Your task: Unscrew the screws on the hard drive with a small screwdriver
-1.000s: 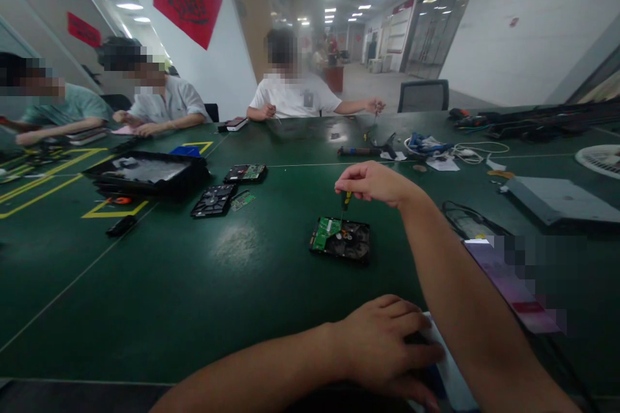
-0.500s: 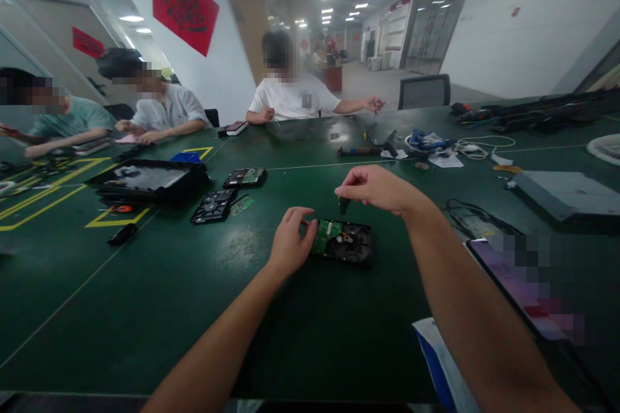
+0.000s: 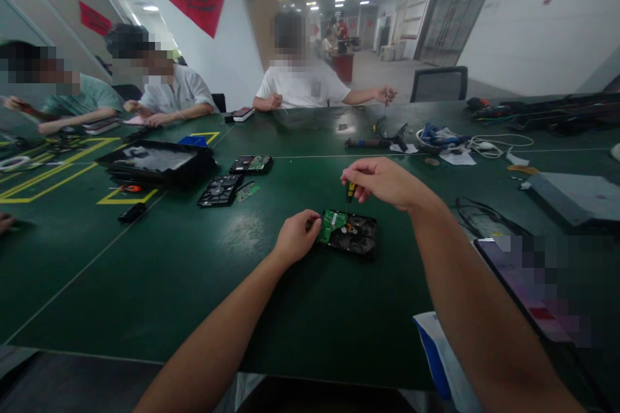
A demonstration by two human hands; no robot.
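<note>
Right of the black tray [image 3: 188, 174], a right hand [image 3: 380, 182] pinches a screwdriver [image 3: 350, 190] over a hard drive [image 3: 361, 239]; a half-curled left hand [image 3: 295, 237] meets its edge, grip unclear. Likely stiff and weighty, the hard drive is best held by its sides.

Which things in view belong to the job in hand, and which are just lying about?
In the job:
screwdriver, held in the right hand
hard drive beneath it, left hand at its left end

Seemingly just lying about:
another drive, untouched
loose green board
black tray
phone or tablet
grey metal box
</note>
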